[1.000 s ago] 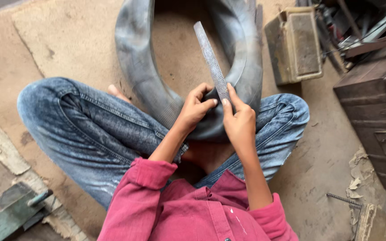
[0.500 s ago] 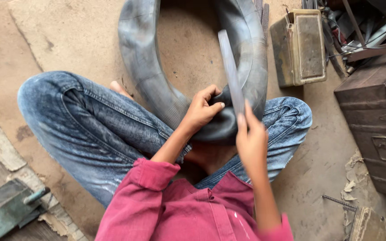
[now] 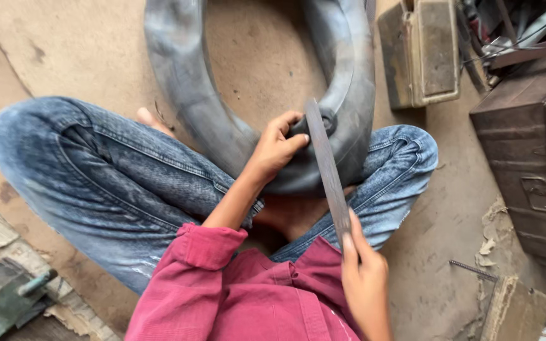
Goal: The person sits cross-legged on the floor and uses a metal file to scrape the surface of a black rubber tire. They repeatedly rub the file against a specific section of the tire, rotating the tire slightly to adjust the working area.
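I sit cross-legged on the floor in blue jeans and a red shirt. A grey rubber inner tube [image 3: 184, 95] lies over my legs. My left hand [image 3: 275, 146] presses down on the near part of the tube, fingers curled over a raised dark spot. My right hand [image 3: 364, 278] grips the near end of a long flat metal file [image 3: 327, 167]. The file's far end rests on the tube beside my left fingers.
A worn metal box [image 3: 421, 53] stands on the floor at the upper right, next to a dark rusty metal chest [image 3: 532, 151] and scrap rods. Broken wood and a green-handled tool [image 3: 14, 297] lie at the lower left. The floor is bare concrete.
My right hand has pulled the file back toward my body, so its tip now lies on the tube by my left hand. The left hand stays on the tube.
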